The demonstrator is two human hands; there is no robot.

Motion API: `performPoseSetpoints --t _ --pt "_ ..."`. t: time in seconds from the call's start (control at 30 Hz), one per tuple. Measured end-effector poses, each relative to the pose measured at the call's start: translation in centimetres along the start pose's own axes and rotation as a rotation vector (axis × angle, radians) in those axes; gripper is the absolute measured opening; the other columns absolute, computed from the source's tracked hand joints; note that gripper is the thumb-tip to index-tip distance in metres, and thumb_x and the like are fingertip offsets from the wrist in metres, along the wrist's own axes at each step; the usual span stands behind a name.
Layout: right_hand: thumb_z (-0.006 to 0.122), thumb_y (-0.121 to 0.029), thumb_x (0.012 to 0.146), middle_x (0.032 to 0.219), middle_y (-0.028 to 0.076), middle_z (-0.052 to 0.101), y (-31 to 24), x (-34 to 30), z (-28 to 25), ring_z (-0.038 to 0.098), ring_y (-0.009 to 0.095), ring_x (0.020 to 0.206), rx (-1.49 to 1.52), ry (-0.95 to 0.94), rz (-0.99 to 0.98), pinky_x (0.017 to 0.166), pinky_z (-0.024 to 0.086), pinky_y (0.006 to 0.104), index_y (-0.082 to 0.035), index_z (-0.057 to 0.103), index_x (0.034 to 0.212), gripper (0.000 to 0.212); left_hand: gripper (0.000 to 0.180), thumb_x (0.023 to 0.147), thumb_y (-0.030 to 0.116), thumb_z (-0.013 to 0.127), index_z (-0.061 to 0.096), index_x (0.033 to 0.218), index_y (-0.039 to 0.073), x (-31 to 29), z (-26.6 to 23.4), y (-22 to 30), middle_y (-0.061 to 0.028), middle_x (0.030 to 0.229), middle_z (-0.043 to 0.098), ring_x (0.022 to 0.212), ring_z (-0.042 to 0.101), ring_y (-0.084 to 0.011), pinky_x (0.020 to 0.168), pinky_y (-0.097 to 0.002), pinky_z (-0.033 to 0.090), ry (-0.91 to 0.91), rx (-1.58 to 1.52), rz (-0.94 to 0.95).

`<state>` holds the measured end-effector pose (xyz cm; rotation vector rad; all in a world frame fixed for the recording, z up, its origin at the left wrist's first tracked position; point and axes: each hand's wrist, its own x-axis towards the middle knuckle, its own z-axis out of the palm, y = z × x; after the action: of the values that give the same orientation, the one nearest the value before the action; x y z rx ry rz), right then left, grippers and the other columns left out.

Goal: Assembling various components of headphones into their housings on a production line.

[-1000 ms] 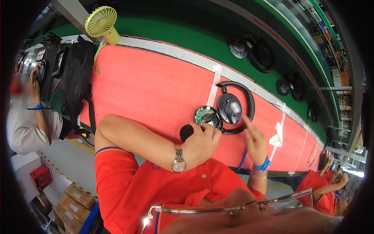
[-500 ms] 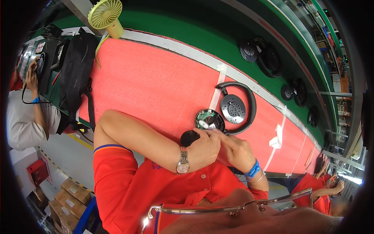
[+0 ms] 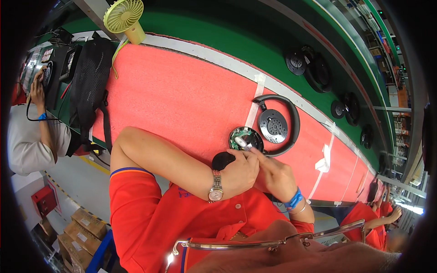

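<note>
A black over-ear headphone (image 3: 295, 122) lies on the red mat, one ear cup (image 3: 273, 126) showing its grey perforated plate. The other ear cup (image 3: 256, 139) is open, with a green circuit board and wires inside. Over it reaches a slim white-tipped stick (image 3: 240, 141), its other end at my fingertips. My right hand (image 3: 278, 179), with a blue wristband, is closed and seems to pinch this stick. My left hand (image 3: 241, 173), wearing a watch, is closed beside it, fingertips at the cup's near rim; what they grip is hidden. A round black piece (image 3: 222, 160) sits against my left hand.
Beyond the red mat (image 3: 182, 86), more headphone parts (image 3: 316, 73) lie on the green belt (image 3: 255, 41). A yellow-green fan (image 3: 124, 18) stands at the far left, near a black bag (image 3: 88, 86). Co-workers sit at left and right.
The white-tipped stick has shifted slightly within the open ear cup, and both hands have moved a little to the right. Headphone parts on the green belt have slid slightly right.
</note>
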<state>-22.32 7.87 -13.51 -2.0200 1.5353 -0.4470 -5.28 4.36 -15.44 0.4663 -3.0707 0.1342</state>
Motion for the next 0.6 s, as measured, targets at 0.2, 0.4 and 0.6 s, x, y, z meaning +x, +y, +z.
performPoseSetpoints --t 0.2,0.4,0.6 --pt "0.054 0.003 0.078 0.076 0.017 0.061 0.7 -0.2 -0.5 0.060 0.035 0.064 0.022 0.036 0.123 0.057 0.049 0.0418 -0.016 0.054 0.129 0.054 0.033 0.080 0.023 0.050 0.062 0.088 -0.006 0.0 0.2 0.1 -0.0198 0.082 0.057 0.080 0.051 -0.0335 0.053 -0.0492 0.051 -0.024 -0.005 -0.024" --pt "0.053 0.003 0.083 0.079 0.019 0.063 0.6 -0.5 -0.8 0.062 0.034 0.067 0.061 0.031 0.179 0.058 0.050 0.0406 -0.015 0.057 0.126 0.047 0.033 0.080 0.023 0.051 0.063 0.091 -0.006 0.0 -0.1 0.0 -0.0187 0.082 0.057 0.081 0.052 -0.0327 0.054 -0.0489 0.051 -0.032 0.004 -0.014" --pt "0.053 0.001 0.087 0.087 0.022 0.064 0.8 -1.3 -2.7 0.066 0.031 0.076 0.112 -0.039 0.281 0.067 0.050 0.0342 -0.006 0.059 0.123 0.037 0.032 0.080 0.024 0.051 0.063 0.089 -0.005 0.0 -0.1 0.0 -0.0178 0.081 0.057 0.081 0.052 -0.0322 0.054 -0.0493 0.051 -0.014 0.001 -0.026"
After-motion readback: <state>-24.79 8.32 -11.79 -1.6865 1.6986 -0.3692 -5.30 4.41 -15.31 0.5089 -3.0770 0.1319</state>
